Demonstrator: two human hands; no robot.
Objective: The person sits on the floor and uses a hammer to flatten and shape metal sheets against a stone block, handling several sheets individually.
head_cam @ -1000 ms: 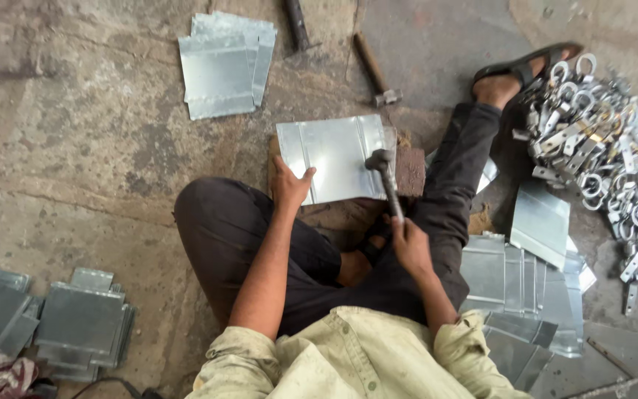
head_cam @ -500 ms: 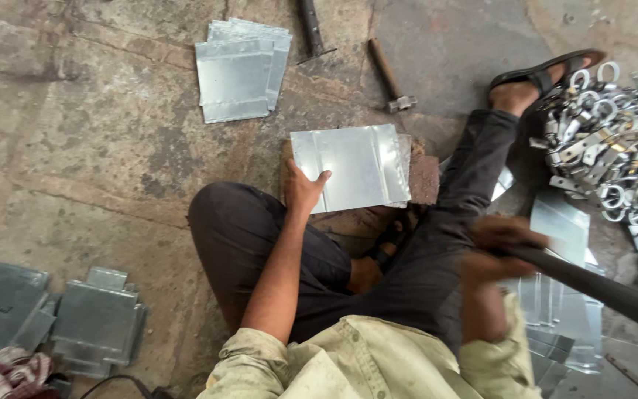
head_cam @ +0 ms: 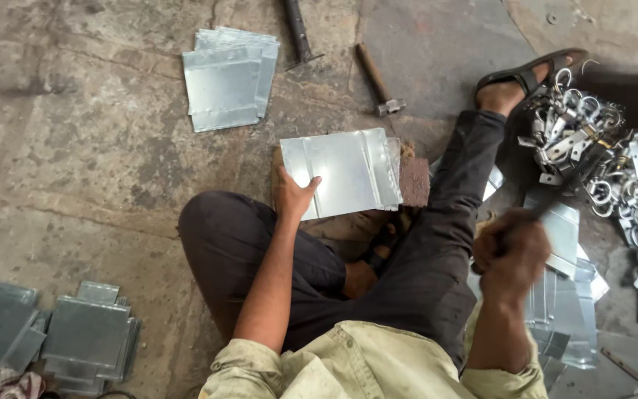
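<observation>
I sit cross-legged on the stone floor. A shiny folded metal sheet (head_cam: 348, 174) lies in front of my legs, over a rusty brown block (head_cam: 413, 181). My left hand (head_cam: 295, 193) presses flat on the sheet's near left corner. Off to the right of my knee, my right hand (head_cam: 511, 255) is a blurred fist closed on a hammer handle (head_cam: 566, 193). The dark handle streaks up and to the right, and the head is lost in the blur.
A second hammer (head_cam: 378, 77) and a dark bar (head_cam: 297, 29) lie beyond the sheet. Stacks of cut sheets sit at upper left (head_cam: 227, 77), lower left (head_cam: 86, 336) and right of my leg (head_cam: 566, 310). A heap of metal rings and clips (head_cam: 622, 162) fills the right.
A second ago the hammer head rested on the sheet's right part. My right hand has swung it back off the sheet to my right side. The left hand has stayed on the sheet.
</observation>
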